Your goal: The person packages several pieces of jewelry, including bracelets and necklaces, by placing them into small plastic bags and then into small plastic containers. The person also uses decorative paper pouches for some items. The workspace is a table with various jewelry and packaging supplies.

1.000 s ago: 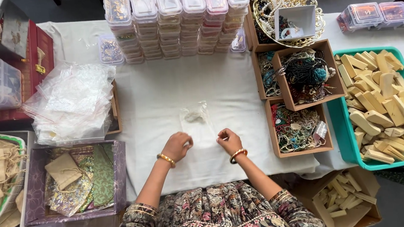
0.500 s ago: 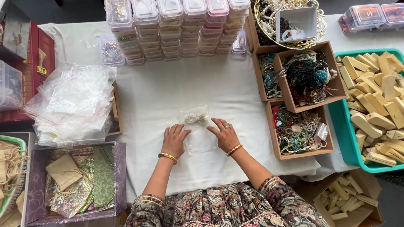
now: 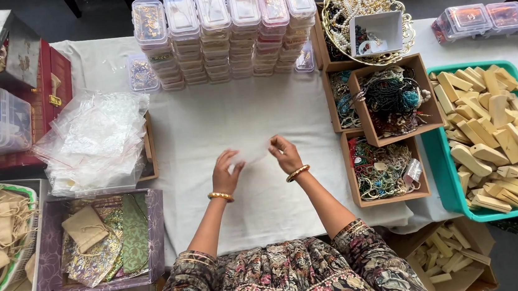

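At the middle of the frame my left hand (image 3: 226, 173) and right hand (image 3: 285, 154) each pinch 1 edge of a small clear plastic pouch (image 3: 253, 150), fingers closed on it, over the white cloth (image 3: 206, 116). Stacked clear boxes (image 3: 224, 30) fill the top centre; a heap of clear bags (image 3: 93, 138) lies at left.

Stacks of clear plastic boxes (image 3: 224, 30) with bright contents stood at the top centre of the frame. A heap of clear plastic bags (image 3: 93, 138) lay at the left, beside a dark red case (image 3: 47, 76). More clear boxes (image 3: 488, 18) sat at the upper right.
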